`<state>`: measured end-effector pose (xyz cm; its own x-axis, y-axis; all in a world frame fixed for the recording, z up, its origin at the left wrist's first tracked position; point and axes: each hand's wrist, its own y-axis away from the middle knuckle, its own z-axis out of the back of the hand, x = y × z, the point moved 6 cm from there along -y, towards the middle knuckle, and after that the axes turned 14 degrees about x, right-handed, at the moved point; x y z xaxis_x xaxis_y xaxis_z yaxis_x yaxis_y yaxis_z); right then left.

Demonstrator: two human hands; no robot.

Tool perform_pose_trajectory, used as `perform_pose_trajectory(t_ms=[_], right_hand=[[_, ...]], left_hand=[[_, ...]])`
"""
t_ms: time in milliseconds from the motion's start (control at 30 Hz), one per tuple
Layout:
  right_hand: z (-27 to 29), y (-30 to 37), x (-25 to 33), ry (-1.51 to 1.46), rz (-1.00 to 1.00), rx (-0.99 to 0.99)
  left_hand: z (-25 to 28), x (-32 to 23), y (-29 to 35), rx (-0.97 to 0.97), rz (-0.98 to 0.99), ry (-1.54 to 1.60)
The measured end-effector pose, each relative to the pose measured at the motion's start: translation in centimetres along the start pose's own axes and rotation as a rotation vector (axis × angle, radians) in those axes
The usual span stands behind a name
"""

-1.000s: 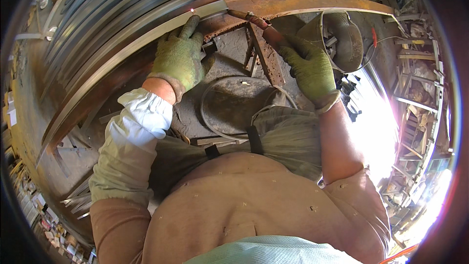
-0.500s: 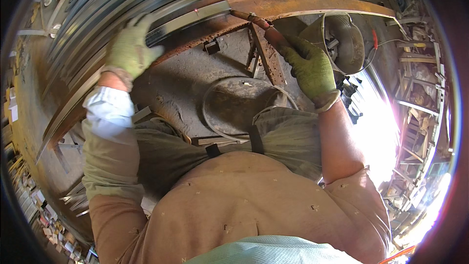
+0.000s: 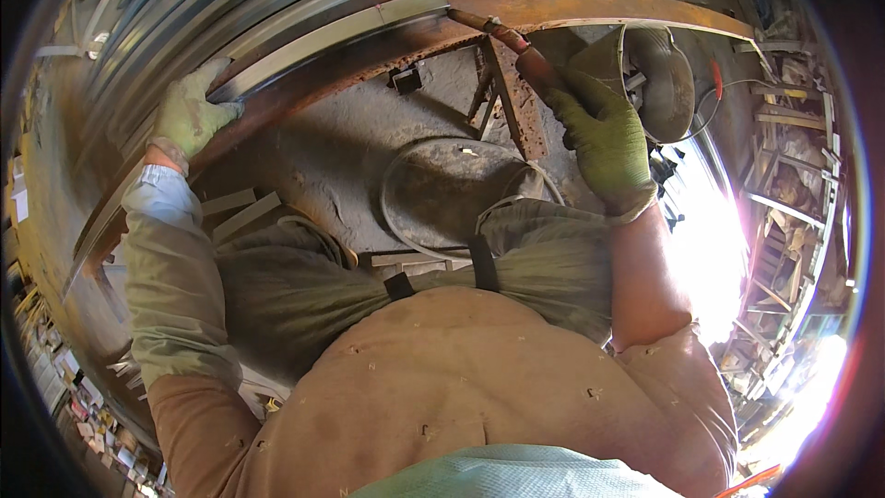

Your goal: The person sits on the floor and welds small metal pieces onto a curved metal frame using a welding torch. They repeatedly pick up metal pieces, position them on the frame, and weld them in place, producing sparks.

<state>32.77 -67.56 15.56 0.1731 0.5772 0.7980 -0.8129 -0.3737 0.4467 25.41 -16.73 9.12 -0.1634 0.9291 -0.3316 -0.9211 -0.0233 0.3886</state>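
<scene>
Both hands wear green-yellow work gloves. My right hand (image 3: 606, 134) is closed round the reddish-brown handle of a welding torch (image 3: 536, 71). The torch's slim tip points up and left and lies at the right end of a flat grey metal bar (image 3: 341, 37). That bar runs along a rusty curved steel beam (image 3: 599, 7). My left hand (image 3: 192, 115) is at the bar's left part, with fingers over the far side and thumb on the near side. Whether the tip touches the metal I cannot tell.
Several long metal strips (image 3: 194, 14) lie beyond the beam. A rusty angled leg (image 3: 514, 111) stands under it. A grey bucket (image 3: 659, 83) lies on its side at right, near a thin cable (image 3: 737, 88). A round metal lid-like disc (image 3: 433, 189) is between my knees. Scrap fills the right-hand rack (image 3: 793, 194).
My left hand has moved left and down along the metal and now grips it; before, it was blurred with fingers spread. My right hand and the torch have shifted slightly right.
</scene>
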Motion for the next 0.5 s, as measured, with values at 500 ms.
perform_pose_trajectory(t_ms=[500], right_hand=[[-0.4, 0.5, 2.0, 0.052, -0.063, 0.021]], left_hand=[[-0.2, 0.4, 0.1, -0.033, -0.007, 0.021]])
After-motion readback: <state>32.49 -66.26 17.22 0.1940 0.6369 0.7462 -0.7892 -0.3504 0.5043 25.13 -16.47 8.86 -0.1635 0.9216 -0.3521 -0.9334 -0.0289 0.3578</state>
